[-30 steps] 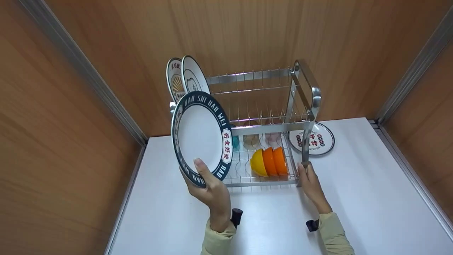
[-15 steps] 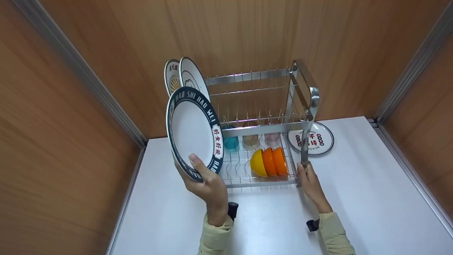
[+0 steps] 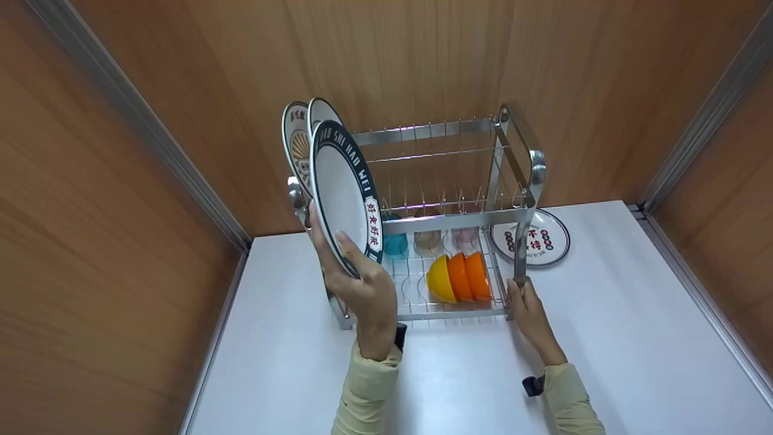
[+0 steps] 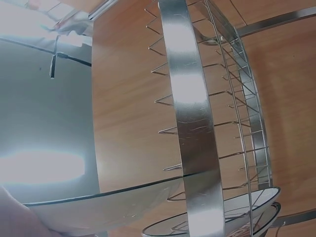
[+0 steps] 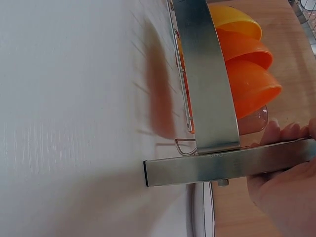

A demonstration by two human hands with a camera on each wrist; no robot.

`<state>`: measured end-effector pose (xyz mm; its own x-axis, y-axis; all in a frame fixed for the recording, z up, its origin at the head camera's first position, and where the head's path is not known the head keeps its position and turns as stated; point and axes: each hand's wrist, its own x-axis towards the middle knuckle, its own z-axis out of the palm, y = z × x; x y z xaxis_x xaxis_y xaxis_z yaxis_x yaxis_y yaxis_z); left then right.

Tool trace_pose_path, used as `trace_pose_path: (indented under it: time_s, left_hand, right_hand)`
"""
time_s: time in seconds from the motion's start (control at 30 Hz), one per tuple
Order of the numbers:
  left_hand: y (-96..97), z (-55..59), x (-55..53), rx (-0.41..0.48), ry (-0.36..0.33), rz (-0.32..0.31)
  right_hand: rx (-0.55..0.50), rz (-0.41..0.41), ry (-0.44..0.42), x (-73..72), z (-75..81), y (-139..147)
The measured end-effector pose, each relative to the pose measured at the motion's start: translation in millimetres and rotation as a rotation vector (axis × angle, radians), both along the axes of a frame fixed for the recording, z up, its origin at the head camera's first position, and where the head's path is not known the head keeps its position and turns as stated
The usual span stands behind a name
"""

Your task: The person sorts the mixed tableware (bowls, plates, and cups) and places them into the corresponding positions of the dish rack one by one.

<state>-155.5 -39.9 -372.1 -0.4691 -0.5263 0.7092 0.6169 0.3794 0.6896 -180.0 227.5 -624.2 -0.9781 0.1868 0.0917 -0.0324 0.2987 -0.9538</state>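
Observation:
My left hand (image 3: 362, 284) grips a white plate (image 3: 341, 187) with a dark lettered rim by its lower edge, thumb on the face. The plate is tilted nearly upright at the left of the metal dish rack (image 3: 456, 219); in the left wrist view its edge (image 4: 108, 197) reaches the rack's front bar. Just behind it, two more plates, one with a fan print (image 3: 297, 145) and one mostly hidden (image 3: 323, 110), stand in the upper tier. My right hand (image 3: 534, 317) holds the rack's front right leg (image 3: 521, 254) low down, fingers and thumb round it.
On the lower tier lie a yellow bowl (image 3: 441, 279) and two orange bowls (image 3: 477, 277), nested on their sides. Behind them are a teal cup (image 3: 395, 243), a beige one (image 3: 427, 241) and a pink one (image 3: 464, 235). Another plate (image 3: 552, 238) lies flat on the white table (image 3: 459, 374) beyond the rack's right side.
My left hand has moved up and forward with the plate, which is now turned more edge-on and closer to the rack. The right hand keeps its hold on the leg.

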Motion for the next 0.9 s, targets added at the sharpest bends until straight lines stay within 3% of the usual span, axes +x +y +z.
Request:
trace_pose_path:
  time_s: [0.33, 0.67, 0.9]
  left_hand:
    - [4.3, 16.9, -31.5, -0.058, 0.068, -0.059]
    - [9.2, 24.3, -63.2, -0.071, 0.040, -0.100]
    - [10.3, 26.6, -79.9, -0.106, -0.055, -0.128]
  right_hand:
    - [0.000, -0.007, -0.016, -1.2, 0.9, 1]
    - [-0.004, 0.004, -0.013, -0.6, 1.0, 2]
    - [-0.021, 0.015, -0.052, 1.4, 6.2, -1]
